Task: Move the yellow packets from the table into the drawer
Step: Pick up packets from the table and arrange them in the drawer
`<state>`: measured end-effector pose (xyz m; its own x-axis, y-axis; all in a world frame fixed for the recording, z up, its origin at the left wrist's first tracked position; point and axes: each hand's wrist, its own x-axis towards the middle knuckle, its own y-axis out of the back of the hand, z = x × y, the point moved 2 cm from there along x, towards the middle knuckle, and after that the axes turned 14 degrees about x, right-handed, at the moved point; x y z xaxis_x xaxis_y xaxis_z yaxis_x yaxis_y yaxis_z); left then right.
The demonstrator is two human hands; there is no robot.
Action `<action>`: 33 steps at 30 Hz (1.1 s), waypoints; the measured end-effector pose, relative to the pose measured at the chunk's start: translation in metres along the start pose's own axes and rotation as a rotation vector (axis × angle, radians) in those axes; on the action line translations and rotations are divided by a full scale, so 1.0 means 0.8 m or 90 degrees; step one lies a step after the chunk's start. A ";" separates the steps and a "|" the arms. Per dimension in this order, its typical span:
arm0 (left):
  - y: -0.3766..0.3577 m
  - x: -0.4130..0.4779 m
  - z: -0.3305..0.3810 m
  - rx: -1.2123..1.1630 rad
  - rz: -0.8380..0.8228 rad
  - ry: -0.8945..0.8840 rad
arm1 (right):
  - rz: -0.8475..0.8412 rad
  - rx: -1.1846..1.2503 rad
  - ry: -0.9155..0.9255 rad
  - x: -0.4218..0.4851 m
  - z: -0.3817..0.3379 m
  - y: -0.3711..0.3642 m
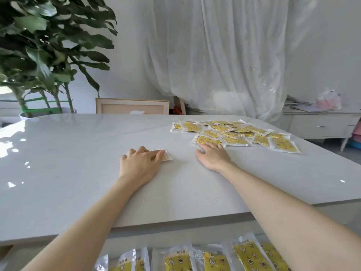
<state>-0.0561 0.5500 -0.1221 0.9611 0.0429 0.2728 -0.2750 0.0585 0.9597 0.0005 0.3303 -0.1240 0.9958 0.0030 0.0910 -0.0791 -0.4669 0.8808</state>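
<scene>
Packets (234, 132) heap on the table (78, 163) at right, more in the drawer (175, 238) (below you). Your left hand (139, 163) presses one flat, right hand (213, 155) touches another, neither gripping; dragged over that glossy top, they could skid off.

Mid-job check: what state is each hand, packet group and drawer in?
left hand: open, pressing a lone packet onto the table.
right hand: open, touching the pile's nearest packet.
packet pile: spread on the table, overlapping.
drawer: open, packets rowed inside.
sideboard drawer: shut.
</scene>
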 end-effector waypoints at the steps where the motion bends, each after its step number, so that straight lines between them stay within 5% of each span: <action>1: 0.002 -0.006 -0.002 0.012 0.011 0.004 | -0.006 0.002 0.006 -0.007 -0.003 -0.001; 13: 0.035 -0.103 -0.041 0.028 -0.001 0.110 | -0.053 0.125 0.154 -0.128 -0.054 -0.006; 18: 0.048 -0.145 -0.070 0.015 -0.062 0.075 | -0.072 0.232 0.184 -0.168 -0.081 -0.007; 23: 0.067 -0.181 -0.107 -0.037 -0.069 0.062 | -0.101 0.175 0.247 -0.200 -0.116 0.002; 28: 0.074 -0.196 -0.140 -0.176 -0.036 0.133 | -0.113 0.263 0.218 -0.192 -0.140 0.004; 33: 0.087 -0.189 -0.145 -0.222 -0.041 0.140 | -0.193 0.165 0.071 -0.169 -0.149 -0.009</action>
<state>-0.2235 0.6636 -0.1049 0.9586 0.2383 0.1559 -0.2433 0.4011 0.8831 -0.1387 0.4386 -0.0876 0.9599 0.2647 -0.0923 0.2459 -0.6373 0.7303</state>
